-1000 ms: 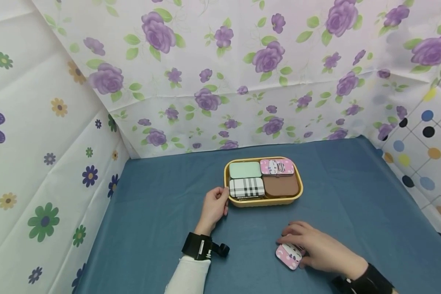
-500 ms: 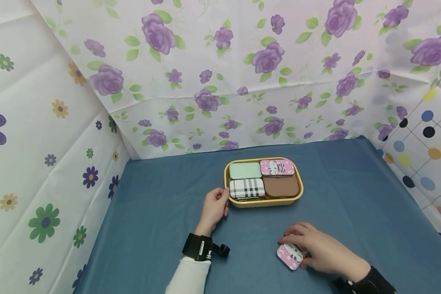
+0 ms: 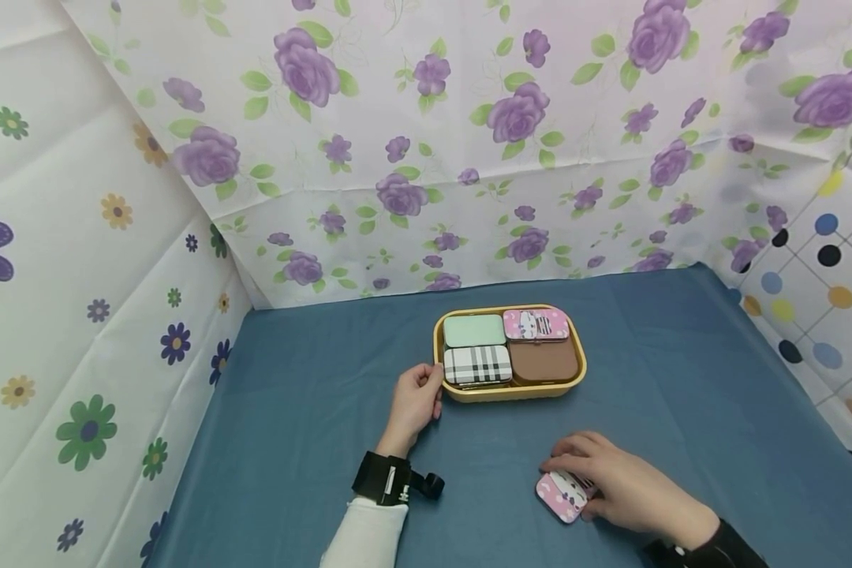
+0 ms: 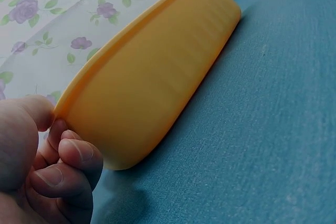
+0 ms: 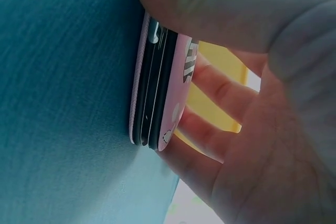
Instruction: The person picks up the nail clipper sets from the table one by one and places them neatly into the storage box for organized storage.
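A yellow plastic basket stands on the cloth, with a mint green tin, a black-and-white plaid tin, a pink cartoon tin and a brown tin inside. My left hand pinches the basket's near left rim between thumb and forefinger, as the left wrist view shows up close. In front of the basket, my right hand grips another small pink tin by its edges. The right wrist view shows this tin's hinged side and its lid closed, close against the cloth.
A blue cloth covers the table. A purple-rose curtain rises behind it. Flower-print fabric hangs on the left, dotted fabric on the right.
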`<action>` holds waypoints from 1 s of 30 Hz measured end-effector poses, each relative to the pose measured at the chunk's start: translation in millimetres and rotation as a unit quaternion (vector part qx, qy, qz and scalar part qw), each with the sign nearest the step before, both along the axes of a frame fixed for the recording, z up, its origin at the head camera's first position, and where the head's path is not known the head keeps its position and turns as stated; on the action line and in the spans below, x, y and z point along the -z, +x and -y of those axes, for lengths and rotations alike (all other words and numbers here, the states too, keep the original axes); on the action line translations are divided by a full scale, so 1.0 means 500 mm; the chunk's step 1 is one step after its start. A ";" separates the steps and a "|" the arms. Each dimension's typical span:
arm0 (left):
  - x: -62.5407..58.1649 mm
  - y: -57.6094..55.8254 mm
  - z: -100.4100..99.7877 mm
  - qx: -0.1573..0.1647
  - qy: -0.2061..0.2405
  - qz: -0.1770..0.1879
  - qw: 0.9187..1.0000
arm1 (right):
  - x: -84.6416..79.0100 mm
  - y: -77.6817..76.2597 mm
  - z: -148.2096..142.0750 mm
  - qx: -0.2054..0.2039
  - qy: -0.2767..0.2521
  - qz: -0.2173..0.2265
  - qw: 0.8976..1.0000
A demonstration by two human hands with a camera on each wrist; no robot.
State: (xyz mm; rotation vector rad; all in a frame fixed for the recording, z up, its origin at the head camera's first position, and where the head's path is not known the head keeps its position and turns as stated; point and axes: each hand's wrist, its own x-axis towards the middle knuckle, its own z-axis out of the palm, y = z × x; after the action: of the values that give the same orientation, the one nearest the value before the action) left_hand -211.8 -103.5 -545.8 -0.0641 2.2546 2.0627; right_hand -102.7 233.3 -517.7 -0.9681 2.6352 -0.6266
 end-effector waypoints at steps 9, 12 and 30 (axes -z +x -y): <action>0.000 0.001 0.004 0.012 0.008 -0.004 1.000 | 0.003 0.004 0.000 0.007 -0.001 -0.006 1.000; 0.001 0.001 0.005 0.014 0.008 -0.004 1.000 | 0.002 0.005 0.001 0.011 0.005 -0.004 1.000; -0.001 -0.001 0.004 0.011 0.006 -0.005 1.000 | -0.005 -0.002 0.005 0.029 0.038 -0.015 0.999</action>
State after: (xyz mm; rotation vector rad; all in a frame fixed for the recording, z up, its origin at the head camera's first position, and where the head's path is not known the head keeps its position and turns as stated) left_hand -212.1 -105.7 -545.3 -0.0292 2.2392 2.0693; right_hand -103.6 231.0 -515.2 -0.8878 2.7005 -0.5245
